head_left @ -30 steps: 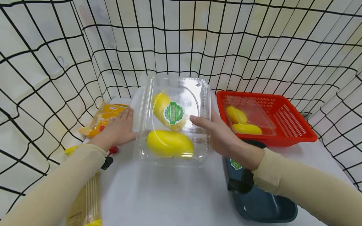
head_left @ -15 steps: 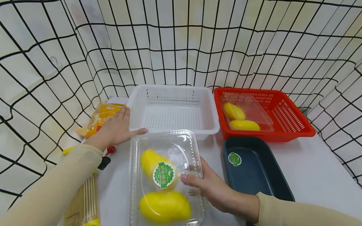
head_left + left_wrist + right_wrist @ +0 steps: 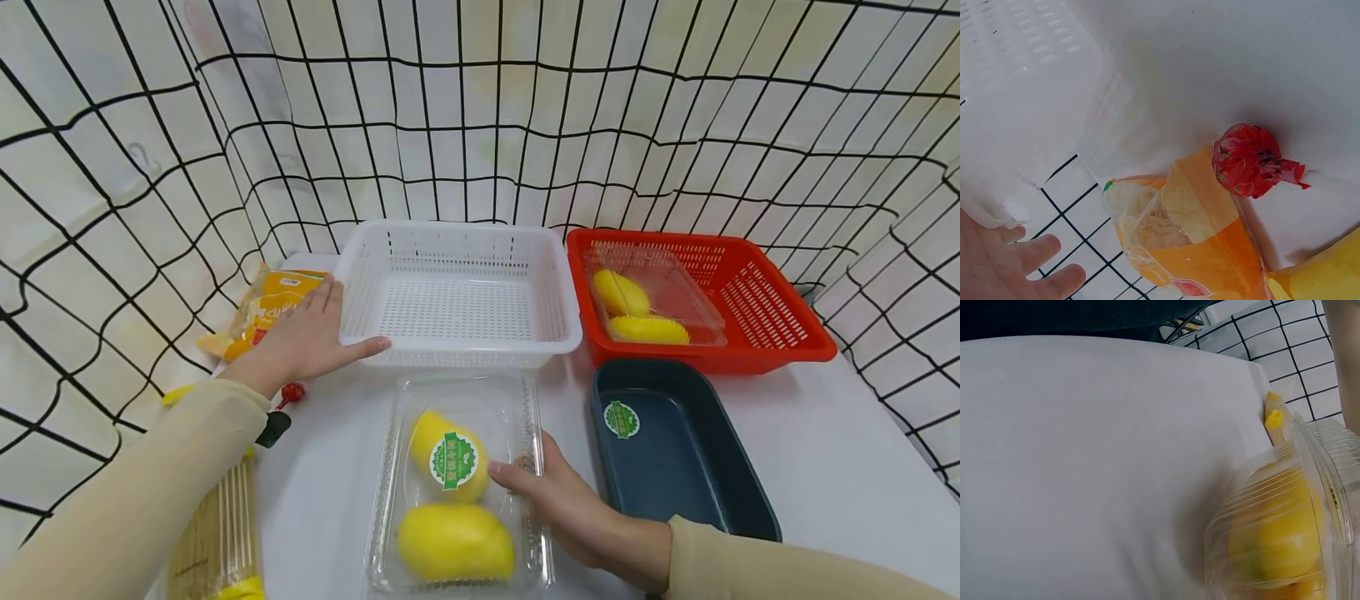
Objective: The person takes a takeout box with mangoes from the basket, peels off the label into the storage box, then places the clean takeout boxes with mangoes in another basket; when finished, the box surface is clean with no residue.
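My right hand [image 3: 577, 512] grips the right side of a clear plastic clamshell box [image 3: 504, 412], thumb on top and fingers beneath. Inside lie two yellow mangoes [image 3: 456, 542], one partly behind a green-and-white round sticker [image 3: 453, 461]. In the right wrist view the clamshell's ribbed side shows low over the white tabletop, a mango [image 3: 1275, 537] behind it. My left hand [image 3: 303, 337] rests against the left end of a white perforated basket [image 3: 457, 358], fingers straight, thumb along its front rim. Nothing lies in that basket. In the left wrist view its fingertips [image 3: 1041, 250] show beside the basket.
A red basket [image 3: 780, 367] at the back right holds another clamshell with mangoes. Before it stands a dark blue tray [image 3: 675, 450] with a sticker. An orange snack bag [image 3: 1235, 250], a red-wrapped lollipop [image 3: 1247, 161] and a noodle pack [image 3: 221, 525] lie left. Black netting encloses the table.
My right hand has brought the clamshell from over the white basket down toward the table's near side, uncovering the basket, then shifted it slightly right. The left hand stays at the basket.
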The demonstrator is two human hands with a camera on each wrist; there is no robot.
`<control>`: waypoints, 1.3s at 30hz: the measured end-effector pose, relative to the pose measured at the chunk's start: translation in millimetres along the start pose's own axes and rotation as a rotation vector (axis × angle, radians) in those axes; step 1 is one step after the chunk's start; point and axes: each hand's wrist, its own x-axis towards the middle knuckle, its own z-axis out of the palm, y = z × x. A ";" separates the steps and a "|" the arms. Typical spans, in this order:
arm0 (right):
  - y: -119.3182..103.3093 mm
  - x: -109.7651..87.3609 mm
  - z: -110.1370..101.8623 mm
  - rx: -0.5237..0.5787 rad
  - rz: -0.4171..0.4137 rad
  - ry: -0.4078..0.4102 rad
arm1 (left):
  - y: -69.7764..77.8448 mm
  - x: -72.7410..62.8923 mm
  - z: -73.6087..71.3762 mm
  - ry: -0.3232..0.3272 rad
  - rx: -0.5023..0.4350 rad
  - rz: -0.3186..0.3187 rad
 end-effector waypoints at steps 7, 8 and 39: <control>2.5 5.4 -2.8 -0.012 0.048 0.050 | -0.2 1.0 0.6 -0.008 0.005 -0.001; 2.5 6.0 -3.4 -0.019 0.056 0.048 | -0.5 1.1 0.7 -0.007 0.006 -0.001; 10.9 11.5 -15.5 -0.069 0.029 0.013 | 27.3 -23.8 -1.9 0.235 -0.014 0.258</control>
